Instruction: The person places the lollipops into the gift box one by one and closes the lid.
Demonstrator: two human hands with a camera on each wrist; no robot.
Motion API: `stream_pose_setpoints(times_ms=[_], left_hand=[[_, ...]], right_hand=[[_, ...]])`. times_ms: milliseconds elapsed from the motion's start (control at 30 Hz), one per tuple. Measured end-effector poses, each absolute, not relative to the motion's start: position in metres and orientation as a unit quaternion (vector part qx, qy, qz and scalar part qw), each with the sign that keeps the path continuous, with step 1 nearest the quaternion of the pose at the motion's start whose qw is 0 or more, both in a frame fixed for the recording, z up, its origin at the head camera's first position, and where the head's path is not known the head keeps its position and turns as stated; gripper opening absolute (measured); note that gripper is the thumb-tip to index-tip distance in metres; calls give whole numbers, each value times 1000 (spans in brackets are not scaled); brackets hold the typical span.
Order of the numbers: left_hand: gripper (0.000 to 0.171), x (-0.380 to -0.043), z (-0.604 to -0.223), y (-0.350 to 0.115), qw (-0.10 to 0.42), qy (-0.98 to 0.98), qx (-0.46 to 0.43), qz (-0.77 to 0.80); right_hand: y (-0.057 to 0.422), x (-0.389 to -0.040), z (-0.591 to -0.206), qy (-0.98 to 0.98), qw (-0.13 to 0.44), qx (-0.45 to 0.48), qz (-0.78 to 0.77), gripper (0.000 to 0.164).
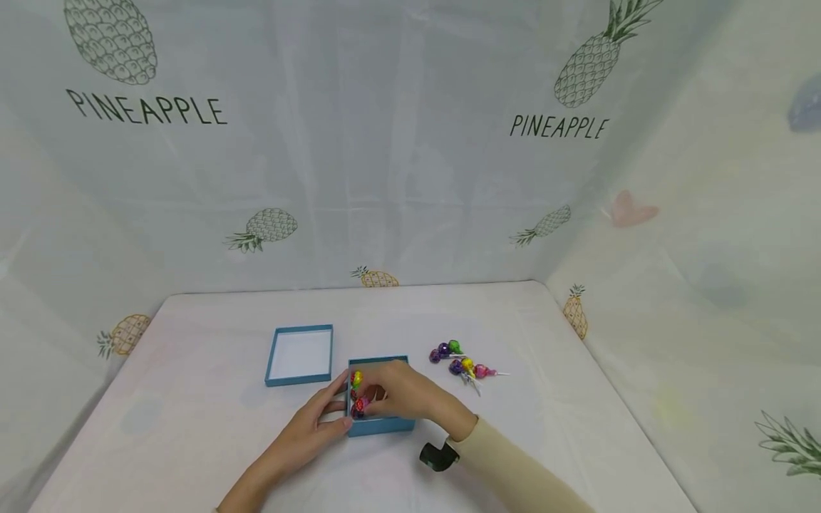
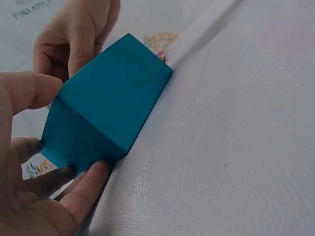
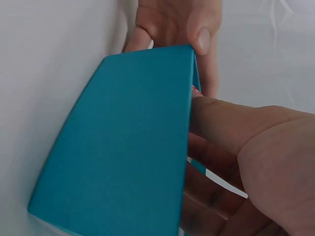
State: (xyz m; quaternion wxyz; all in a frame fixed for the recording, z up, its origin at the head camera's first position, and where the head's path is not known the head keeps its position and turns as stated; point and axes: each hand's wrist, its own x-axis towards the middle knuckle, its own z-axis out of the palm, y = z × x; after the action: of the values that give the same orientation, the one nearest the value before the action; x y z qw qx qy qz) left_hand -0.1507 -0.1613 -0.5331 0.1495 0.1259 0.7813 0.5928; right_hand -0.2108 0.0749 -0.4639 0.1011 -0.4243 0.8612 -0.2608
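A blue open box (image 1: 381, 427) stands on the table, with several wrapped lollipops (image 1: 357, 380) along its left side. My left hand (image 1: 308, 434) rests against the left wall, fingers extended and thumb by the near corner; the left wrist view shows fingertips touching the blue box (image 2: 118, 93). My right hand (image 1: 400, 388) reaches down inside, thumb and fingers closing on a red lollipop (image 1: 362, 405). In the right wrist view, the box wall (image 3: 113, 147) hides its fingertips, and only a bit of red wrapper (image 3: 196, 91) shows by the thumb.
A blue-rimmed lid (image 1: 299, 380) lies with its white inside up, left of and behind the box. Right of the box is a loose group of colourful lollipops (image 1: 481, 371). A dark band (image 1: 439, 457) sits at the right wrist. Pineapple-print cloth (image 1: 359, 164) surrounds the table.
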Motion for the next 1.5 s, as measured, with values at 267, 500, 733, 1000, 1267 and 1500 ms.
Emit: stream_pose_setpoints(times_ms=[267, 500, 733, 1000, 1267, 1500], left_hand=[[80, -151, -535, -161, 143, 783, 139, 589], [81, -150, -535, -162, 147, 777, 138, 597], [81, -150, -535, -161, 149, 772, 141, 601], [81, -150, -535, -162, 145, 775, 143, 598], [80, -150, -535, -163, 145, 775, 143, 598], [80, -150, -535, -163, 147, 775, 144, 597]], right_hand=[[70, -210, -469, 862, 110, -429, -249, 15], [67, -212, -471, 857, 124, -438, -242, 12], [68, -214, -470, 851, 146, -446, -236, 15], [66, -216, -474, 853, 139, -455, -215, 14], [62, -218, -481, 859, 131, -449, -206, 12], [59, -217, -481, 860, 140, -442, -214, 9]])
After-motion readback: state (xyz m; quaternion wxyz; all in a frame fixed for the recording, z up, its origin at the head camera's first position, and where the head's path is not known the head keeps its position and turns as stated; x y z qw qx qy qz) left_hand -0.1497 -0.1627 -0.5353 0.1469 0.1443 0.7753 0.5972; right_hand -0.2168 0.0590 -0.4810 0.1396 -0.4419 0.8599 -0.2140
